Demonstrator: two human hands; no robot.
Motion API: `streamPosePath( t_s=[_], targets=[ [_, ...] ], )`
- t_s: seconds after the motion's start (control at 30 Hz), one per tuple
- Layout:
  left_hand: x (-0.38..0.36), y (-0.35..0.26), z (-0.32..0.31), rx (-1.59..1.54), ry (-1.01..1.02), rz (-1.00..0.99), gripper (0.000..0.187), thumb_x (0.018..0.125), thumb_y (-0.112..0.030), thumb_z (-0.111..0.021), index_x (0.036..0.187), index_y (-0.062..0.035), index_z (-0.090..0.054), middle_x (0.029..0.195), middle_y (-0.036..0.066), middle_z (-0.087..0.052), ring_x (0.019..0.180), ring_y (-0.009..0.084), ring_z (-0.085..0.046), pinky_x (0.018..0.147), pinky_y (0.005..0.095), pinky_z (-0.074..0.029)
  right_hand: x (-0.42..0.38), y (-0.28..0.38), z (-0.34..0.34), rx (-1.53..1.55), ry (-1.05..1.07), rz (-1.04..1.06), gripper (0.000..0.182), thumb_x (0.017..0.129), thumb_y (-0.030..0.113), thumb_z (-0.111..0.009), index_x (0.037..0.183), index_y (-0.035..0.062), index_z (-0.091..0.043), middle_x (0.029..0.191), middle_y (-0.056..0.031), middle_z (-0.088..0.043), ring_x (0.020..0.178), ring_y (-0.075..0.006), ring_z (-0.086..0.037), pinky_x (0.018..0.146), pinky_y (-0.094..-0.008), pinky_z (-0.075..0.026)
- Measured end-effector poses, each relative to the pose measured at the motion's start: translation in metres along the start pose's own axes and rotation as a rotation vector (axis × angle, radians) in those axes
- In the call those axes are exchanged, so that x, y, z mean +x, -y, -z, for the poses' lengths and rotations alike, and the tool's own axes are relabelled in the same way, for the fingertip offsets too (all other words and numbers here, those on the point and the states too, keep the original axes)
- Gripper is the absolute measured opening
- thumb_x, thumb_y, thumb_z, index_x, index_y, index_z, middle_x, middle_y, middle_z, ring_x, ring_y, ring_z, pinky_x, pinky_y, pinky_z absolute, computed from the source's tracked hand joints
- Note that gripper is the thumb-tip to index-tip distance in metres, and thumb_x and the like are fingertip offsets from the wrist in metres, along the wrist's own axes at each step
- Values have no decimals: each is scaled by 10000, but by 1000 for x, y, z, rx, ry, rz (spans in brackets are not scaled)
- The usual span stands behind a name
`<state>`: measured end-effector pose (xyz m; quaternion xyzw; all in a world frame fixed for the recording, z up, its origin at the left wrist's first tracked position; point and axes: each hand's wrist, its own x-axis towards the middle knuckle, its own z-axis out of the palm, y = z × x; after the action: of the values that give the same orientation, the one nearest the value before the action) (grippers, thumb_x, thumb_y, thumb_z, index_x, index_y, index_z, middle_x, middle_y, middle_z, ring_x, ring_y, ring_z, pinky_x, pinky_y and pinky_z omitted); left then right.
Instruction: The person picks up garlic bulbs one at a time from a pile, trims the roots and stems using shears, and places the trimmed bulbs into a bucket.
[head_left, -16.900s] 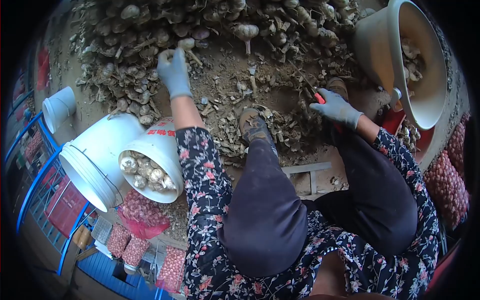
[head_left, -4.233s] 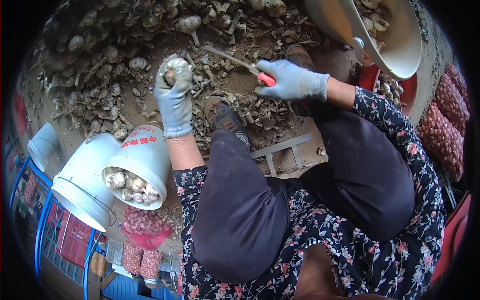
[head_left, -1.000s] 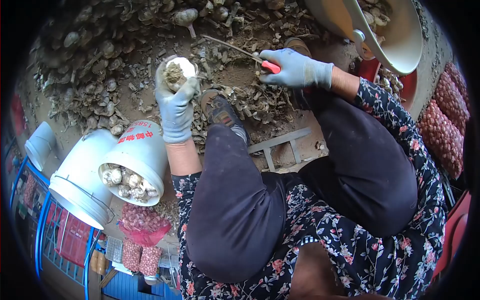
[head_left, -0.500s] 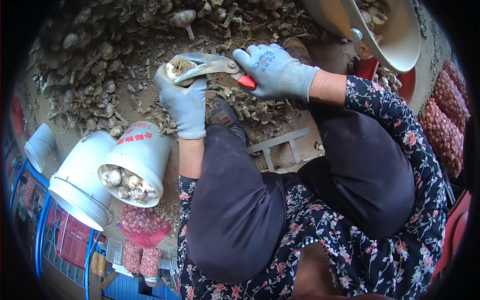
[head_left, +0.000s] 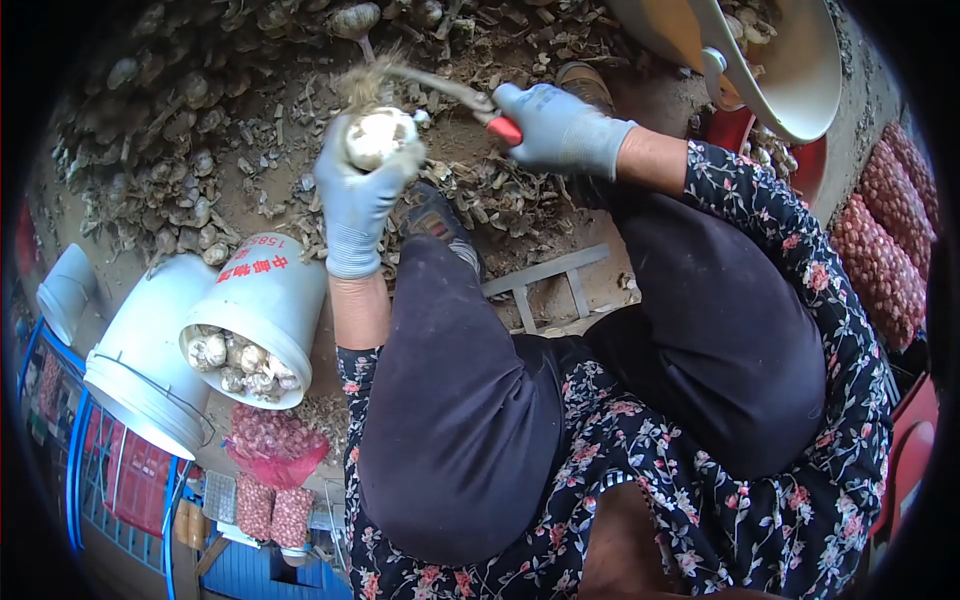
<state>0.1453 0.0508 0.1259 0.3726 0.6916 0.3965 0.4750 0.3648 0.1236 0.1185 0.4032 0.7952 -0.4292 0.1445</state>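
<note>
A whitish garlic bulb (head_left: 380, 138) sits in my left hand (head_left: 362, 195), which wears a grey-blue glove with its fingers wrapped round the bulb. A fuzzy tuft of roots (head_left: 366, 88) shows just above the bulb. My right hand (head_left: 562, 130), gloved alike, is closed on the red handle of a pair of shears (head_left: 460, 92). Their metal blades reach left to the roots, where the tips are blurred. Piled garlic (head_left: 140, 130) lies beyond my left hand, and a garlic bulb with a stem (head_left: 354, 22) lies above it.
A white bucket of garlic bulbs (head_left: 262, 300) lies tilted at the left beside another white bucket (head_left: 160, 350). A large pale bucket (head_left: 770, 70) leans at the upper right. Net sacks (head_left: 880, 270) lie at the right edge. A metal frame (head_left: 548, 285) is between my legs.
The bulb has turned in my left hand, so its pale side shows and the roots point up. The shears have shifted from across the bulb to the roots above it.
</note>
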Motion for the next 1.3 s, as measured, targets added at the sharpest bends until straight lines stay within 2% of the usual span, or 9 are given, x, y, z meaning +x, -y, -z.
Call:
streamPosePath(
  t_s=[0.23,0.5,0.6,0.73,0.93,1.0,1.03,1.13,1.3],
  targets=[
    [-7,20,-1,-168,6,93,523,690,-63,-768,1137,5,-506,993,53,-608,827,101,-602,681,240,-522,-18,-3,3,28,19,75,290,811,166,-578,1015,7,-447,903,-245,-596,918,-410,-581,785,-464,-454],
    [-37,8,13,328,145,-37,675,586,-455,-830,1033,-34,-551,895,156,-650,821,270,-660,742,349,-525,-4,5,-8,56,61,127,278,800,193,-607,943,2,-466,801,-264,-600,831,-435,-595,705,-482,-455],
    [-80,-18,47,-103,-463,-26,400,718,-161,-786,1014,-6,-566,944,72,-617,800,162,-614,691,322,-525,-11,-2,-4,121,125,30,315,807,245,-620,941,1,-472,823,-267,-602,848,-441,-591,720,-468,-457],
    [-149,3,176,890,-1205,-86,493,798,-164,-726,1174,59,-497,1120,183,-579,946,272,-590,811,369,-494,-19,-17,-4,199,126,4,393,789,312,-641,972,2,-485,882,-279,-601,891,-441,-588,751,-473,-448],
    [-103,-16,178,1465,-690,169,393,845,-237,-635,1127,31,-576,1178,214,-560,1044,330,-557,901,389,-442,-13,-18,-5,138,174,-46,420,799,338,-607,1005,-14,-505,972,-275,-603,987,-417,-577,843,-452,-444],
    [-44,-19,127,882,-630,50,370,842,-226,-630,1139,-6,-615,1080,179,-626,996,302,-594,888,356,-452,-8,-25,-5,185,147,-114,425,807,353,-584,1001,-19,-515,1001,-271,-600,1012,-400,-575,869,-441,-437],
    [-9,-11,100,906,-452,-460,350,833,-150,-670,1128,28,-603,965,152,-654,853,237,-635,756,326,-501,-7,-26,-1,184,140,-123,425,807,353,-584,1001,-19,-515,1001,-271,-600,1012,-400,-575,869,-441,-437],
    [99,17,8,484,-233,-88,593,749,-252,-757,1220,37,-542,956,180,-688,748,187,-652,669,294,-512,-7,-35,-3,225,52,-248,418,806,374,-602,988,9,-510,940,-251,-593,927,-410,-577,791,-441,-439],
    [181,73,-67,-372,-472,347,498,671,128,-690,1045,-35,-403,785,91,-573,563,197,-597,405,303,-454,-5,-37,2,285,71,-295,444,798,393,-596,1001,7,-512,962,-247,-593,928,-393,-579,808,-433,-437]
  ],
)
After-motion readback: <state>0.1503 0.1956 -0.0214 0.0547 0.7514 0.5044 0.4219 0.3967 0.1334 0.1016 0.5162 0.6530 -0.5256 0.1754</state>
